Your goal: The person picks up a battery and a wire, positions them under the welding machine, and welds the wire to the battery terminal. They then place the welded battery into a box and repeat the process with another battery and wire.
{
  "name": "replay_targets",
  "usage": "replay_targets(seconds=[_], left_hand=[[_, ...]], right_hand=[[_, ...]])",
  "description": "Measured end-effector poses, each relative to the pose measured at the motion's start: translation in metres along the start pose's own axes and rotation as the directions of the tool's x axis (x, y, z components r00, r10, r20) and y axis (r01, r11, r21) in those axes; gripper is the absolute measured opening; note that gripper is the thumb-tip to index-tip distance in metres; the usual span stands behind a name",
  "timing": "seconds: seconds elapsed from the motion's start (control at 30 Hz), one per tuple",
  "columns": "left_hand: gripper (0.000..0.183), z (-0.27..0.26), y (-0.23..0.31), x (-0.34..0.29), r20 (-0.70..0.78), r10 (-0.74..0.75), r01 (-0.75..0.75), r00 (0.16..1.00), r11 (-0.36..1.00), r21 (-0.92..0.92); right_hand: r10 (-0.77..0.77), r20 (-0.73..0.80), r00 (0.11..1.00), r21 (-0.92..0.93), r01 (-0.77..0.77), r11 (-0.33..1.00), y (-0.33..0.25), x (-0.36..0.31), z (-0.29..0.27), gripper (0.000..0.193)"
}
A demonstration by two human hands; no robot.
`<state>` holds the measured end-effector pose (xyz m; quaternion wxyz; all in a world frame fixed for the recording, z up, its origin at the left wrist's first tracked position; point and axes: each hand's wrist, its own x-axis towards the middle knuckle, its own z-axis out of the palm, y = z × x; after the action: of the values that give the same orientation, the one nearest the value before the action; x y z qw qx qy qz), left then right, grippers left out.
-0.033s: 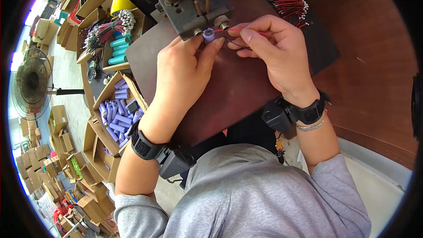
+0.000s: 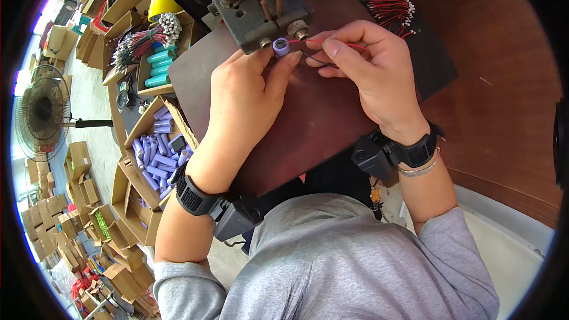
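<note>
Two digits of your left hand (image 2: 246, 86) pinched a purple cylindrical cell (image 2: 281, 51) just beside the metal machine head (image 2: 252, 24); a red wire (image 2: 296, 41) and a dark wire (image 2: 319, 60) extended rightward into your right hand (image 2: 378, 62), nearly closed, grasping them.

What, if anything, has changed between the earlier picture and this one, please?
Nothing has visibly moved, been taken hold of or been let go. The left hand keeps its grip on the purple cell by the metal block, and the right hand still holds the red wire.
</note>
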<state>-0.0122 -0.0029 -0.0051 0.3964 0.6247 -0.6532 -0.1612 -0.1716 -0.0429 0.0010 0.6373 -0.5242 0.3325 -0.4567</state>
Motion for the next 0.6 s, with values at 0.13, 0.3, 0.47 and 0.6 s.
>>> replay_targets(seconds=[0.13, 0.3, 0.47, 0.6], left_hand=[[0.016, -0.0012, 0.0014, -0.0009, 0.027, -0.033, 0.031, 0.999, 0.998, 0.052], [0.016, 0.0003, 0.0008, -0.0005, -0.012, 0.047, -0.047, 0.999, 0.999, -0.003], [0.016, -0.0033, -0.0008, -0.0006, 0.002, 0.122, -0.122, 0.992, 0.984, 0.129], [0.016, -0.0024, -0.0020, -0.0009, -0.019, 0.143, -0.139, 0.990, 0.982, 0.131]], right_hand=[[-0.038, 0.009, 0.999, -0.055, 0.039, 0.998, 0.0000, -0.0014, 0.0001, 0.011], [-0.038, 0.005, 0.999, -0.047, 0.039, 0.998, 0.0007, -0.0015, -0.0008, 0.011], [-0.068, 0.009, 0.998, -0.037, 0.068, 0.997, 0.0027, -0.0009, -0.0014, 0.010], [-0.059, 0.014, 0.998, -0.051, 0.060, 0.997, 0.0014, -0.0010, -0.0009, 0.009]])
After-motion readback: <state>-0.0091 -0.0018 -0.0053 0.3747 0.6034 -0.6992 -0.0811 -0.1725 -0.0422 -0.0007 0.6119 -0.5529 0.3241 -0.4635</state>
